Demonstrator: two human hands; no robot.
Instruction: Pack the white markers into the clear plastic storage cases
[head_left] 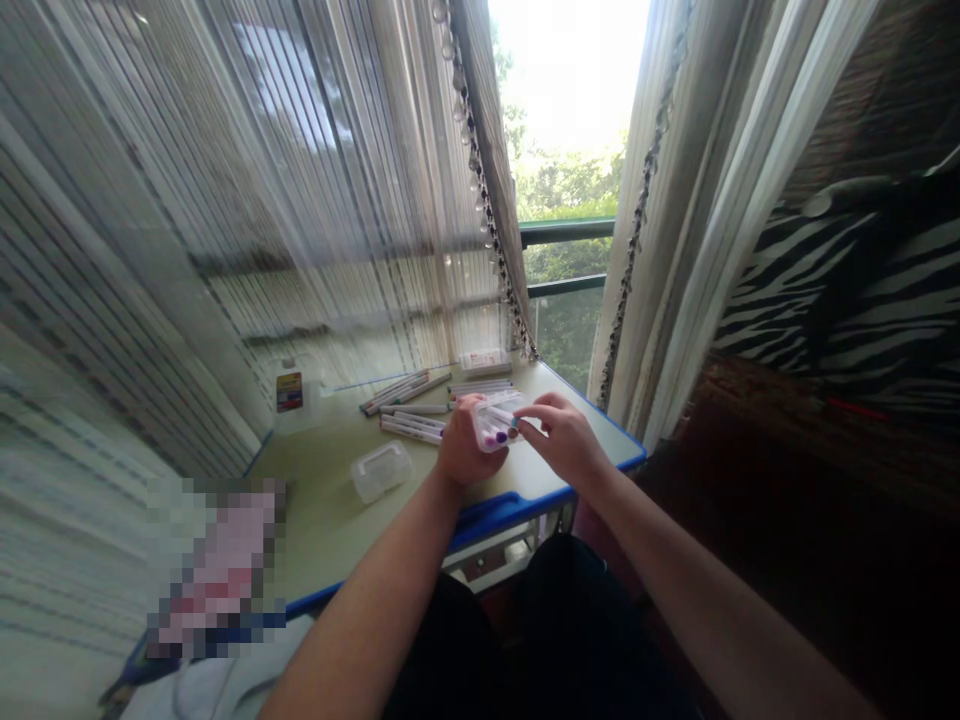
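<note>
My left hand (466, 450) is closed around a clear plastic case (489, 440) above the desk's front edge. Inside the case lie several white markers with coloured ends, among them a purple-ended marker (501, 437). At the case's right side, my right hand (559, 430) pinches a marker with a teal end (515, 423). Whether that marker lies fully in the case is hard to make out. Left of the hands, a group of white markers (411, 428) rests on the desk, with more markers (405, 390) behind it.
An empty-looking clear lid or box (381, 470) sits on the blue-edged desk (322, 525). A clear container with a coloured label (291, 393) stands at the back left, another clear case (484, 362) at the back. Curtains (360, 200) hang behind. A blurred pink item (225, 560) lies at left.
</note>
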